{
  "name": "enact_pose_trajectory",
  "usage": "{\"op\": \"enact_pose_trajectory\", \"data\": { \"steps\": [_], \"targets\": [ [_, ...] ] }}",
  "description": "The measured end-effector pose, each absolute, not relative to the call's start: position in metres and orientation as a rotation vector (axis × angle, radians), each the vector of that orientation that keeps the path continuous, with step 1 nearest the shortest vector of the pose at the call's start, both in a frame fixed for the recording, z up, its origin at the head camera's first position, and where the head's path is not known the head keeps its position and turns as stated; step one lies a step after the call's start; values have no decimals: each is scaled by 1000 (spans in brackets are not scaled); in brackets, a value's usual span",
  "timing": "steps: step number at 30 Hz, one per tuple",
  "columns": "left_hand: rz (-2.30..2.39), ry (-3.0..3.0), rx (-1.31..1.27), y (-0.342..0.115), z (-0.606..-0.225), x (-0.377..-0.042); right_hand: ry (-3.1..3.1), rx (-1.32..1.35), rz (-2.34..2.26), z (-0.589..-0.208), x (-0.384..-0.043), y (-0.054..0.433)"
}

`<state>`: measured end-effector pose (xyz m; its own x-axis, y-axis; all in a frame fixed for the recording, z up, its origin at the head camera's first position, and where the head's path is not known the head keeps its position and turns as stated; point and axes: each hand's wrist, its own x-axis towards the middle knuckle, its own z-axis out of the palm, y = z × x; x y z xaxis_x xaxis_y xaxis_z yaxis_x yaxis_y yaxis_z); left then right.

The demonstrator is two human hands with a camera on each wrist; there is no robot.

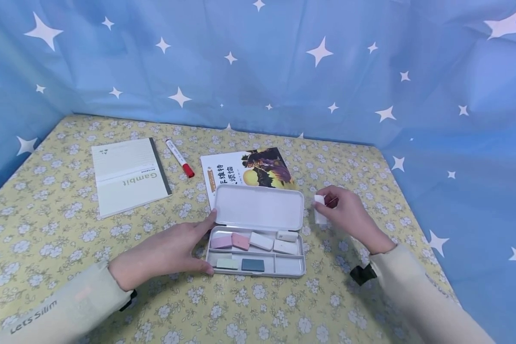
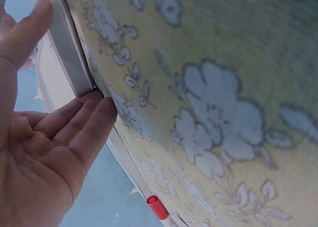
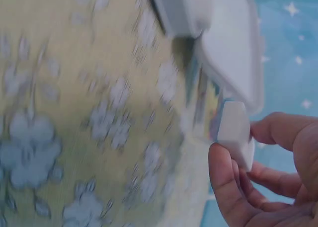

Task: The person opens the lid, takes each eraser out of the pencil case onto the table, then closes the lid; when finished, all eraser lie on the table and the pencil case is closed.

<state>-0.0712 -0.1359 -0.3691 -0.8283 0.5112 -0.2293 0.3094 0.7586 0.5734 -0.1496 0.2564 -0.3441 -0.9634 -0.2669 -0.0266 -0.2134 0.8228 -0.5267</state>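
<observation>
In the head view a white hinged box (image 1: 258,274) lies with its lid (image 1: 258,208) raised back. Its upper compartment holds a purple eraser (image 1: 221,242), a pink eraser (image 1: 240,241) and several white erasers (image 1: 261,241); a pale green eraser (image 1: 227,263) and a dark teal eraser (image 1: 252,264) lie in the lower one. My left hand (image 1: 163,251) rests at the box's left end, thumb at the front corner, fairly straight fingers (image 2: 82,120) by the hinge. Right of the lid, my right hand (image 1: 348,212) pinches a white eraser (image 3: 234,130) between thumb and fingers.
Behind the box, its lid overlaps an illustrated book (image 1: 258,167). A white marker with a red cap (image 1: 178,158) and a notebook (image 1: 129,177) lie to the left. A star-patterned blue curtain (image 1: 275,62) borders the flowered tablecloth (image 1: 258,310).
</observation>
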Motion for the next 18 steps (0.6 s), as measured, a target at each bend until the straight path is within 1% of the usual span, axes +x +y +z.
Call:
{"op": "enact_pose_trajectory", "data": {
  "steps": [7,18],
  "targets": [
    [748,2578,638,-136,-369,-71,2881,-286,-810,-357,-165,272],
    [745,2582,630,-136,-368,-71,2841,-213,-849,-369,-177,284]
  ]
}}
